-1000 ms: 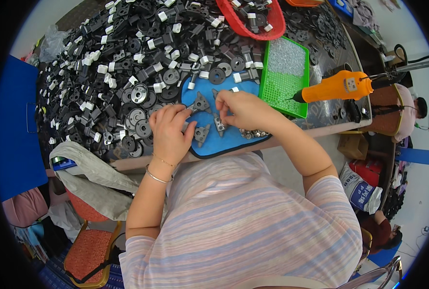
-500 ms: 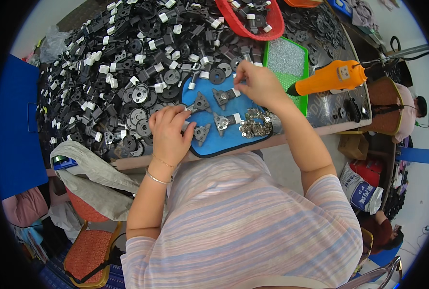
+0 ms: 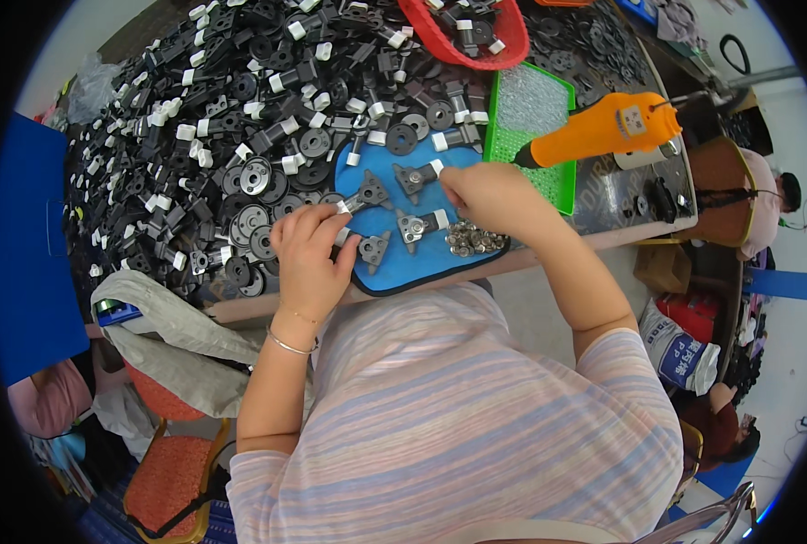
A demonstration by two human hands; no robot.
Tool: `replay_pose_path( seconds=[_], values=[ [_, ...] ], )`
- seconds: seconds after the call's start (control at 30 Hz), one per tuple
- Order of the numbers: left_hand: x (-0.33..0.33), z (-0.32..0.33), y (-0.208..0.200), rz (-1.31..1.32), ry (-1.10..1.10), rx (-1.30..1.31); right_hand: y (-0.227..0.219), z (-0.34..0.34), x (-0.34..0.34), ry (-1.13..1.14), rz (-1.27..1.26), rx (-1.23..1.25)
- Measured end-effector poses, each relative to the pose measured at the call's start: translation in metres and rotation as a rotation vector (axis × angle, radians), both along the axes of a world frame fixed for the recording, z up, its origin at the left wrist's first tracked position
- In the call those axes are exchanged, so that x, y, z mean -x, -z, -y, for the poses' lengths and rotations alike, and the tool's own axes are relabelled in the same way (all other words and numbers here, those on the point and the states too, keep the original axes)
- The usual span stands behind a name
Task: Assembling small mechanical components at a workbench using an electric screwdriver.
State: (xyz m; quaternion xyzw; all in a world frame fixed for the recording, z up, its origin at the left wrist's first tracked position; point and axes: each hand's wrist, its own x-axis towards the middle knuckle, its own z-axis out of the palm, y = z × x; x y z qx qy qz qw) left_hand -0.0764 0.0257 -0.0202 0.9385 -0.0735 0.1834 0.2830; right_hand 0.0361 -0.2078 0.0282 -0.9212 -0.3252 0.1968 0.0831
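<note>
I have four dark grey brackets with three-cornered heads in view on the blue mat (image 3: 422,265): near-left bracket (image 3: 374,251), near-right bracket (image 3: 411,228), far-left bracket (image 3: 374,189), far-right bracket (image 3: 410,179). The right pair carry shiny metal on their heads and show white ends. The left hand (image 3: 315,254) hides the left pair's outer ends, thumb apart from its curved fingers; I can't tell whether it grips. The right hand (image 3: 501,199) has its fingertips bunched close by the far-right bracket's white end; I can't make out anything held. Just nearer sits a pile of metal pieces (image 3: 471,239). Beyond, an orange power screwdriver (image 3: 603,129) blocks part of the green tray (image 3: 562,193). A heap of dark parts (image 3: 249,118) spreads left; the red basket (image 3: 494,59) is cut off on top.
</note>
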Motion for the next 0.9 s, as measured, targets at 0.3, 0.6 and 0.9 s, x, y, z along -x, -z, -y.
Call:
replay_pose_path(
  seconds=[0.3, 0.6, 0.9],
  values=[
    [-0.003, 0.003, 0.000, 0.004, 0.031, 0.005, 0.006, 0.001, 0.004, 0.043, 0.105, -0.148],
    [-0.007, 0.002, 0.006, -0.004, -0.008, -0.047, 0.036, -0.065, 0.000, -0.274, 0.494, -0.536],
    [-0.009, 0.002, 0.010, -0.017, -0.006, -0.057, 0.026, -0.060, 0.009, -0.237, 0.293, -0.333]
  ],
)
